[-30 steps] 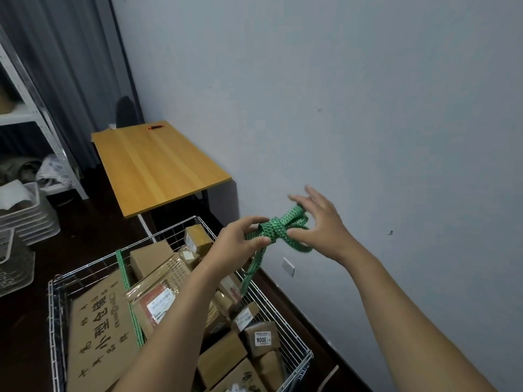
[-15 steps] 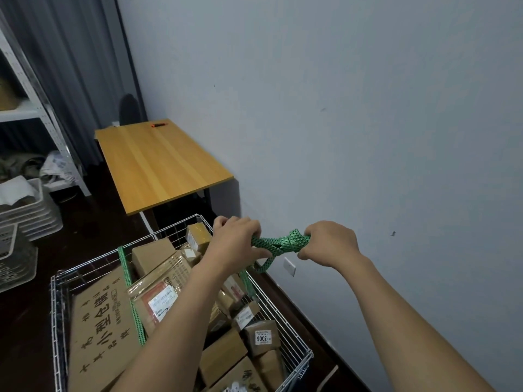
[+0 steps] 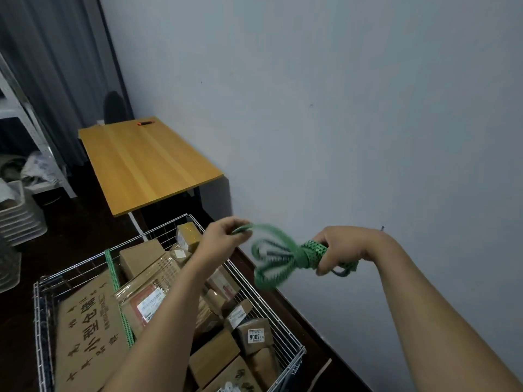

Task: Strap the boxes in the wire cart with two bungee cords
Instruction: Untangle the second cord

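Above a wire cart (image 3: pixel 158 236) of cardboard boxes (image 3: pixel 87 321), set on a dark floor (image 3: pixel 70 230) beside a pale wall (image 3: pixel 339 108), the hands are held apart. The right hand (image 3: pixel 345 247) grips the wound bundle of a green bungee cord (image 3: pixel 308 251), and the left hand (image 3: pixel 223 239) pinches a blurred loose loop of it. A second green cord (image 3: pixel 113 275) lies across the boxes, and beyond stand a wooden table (image 3: pixel 150 162), a dark curtain (image 3: pixel 56 52) and stacked white baskets (image 3: pixel 17 216).
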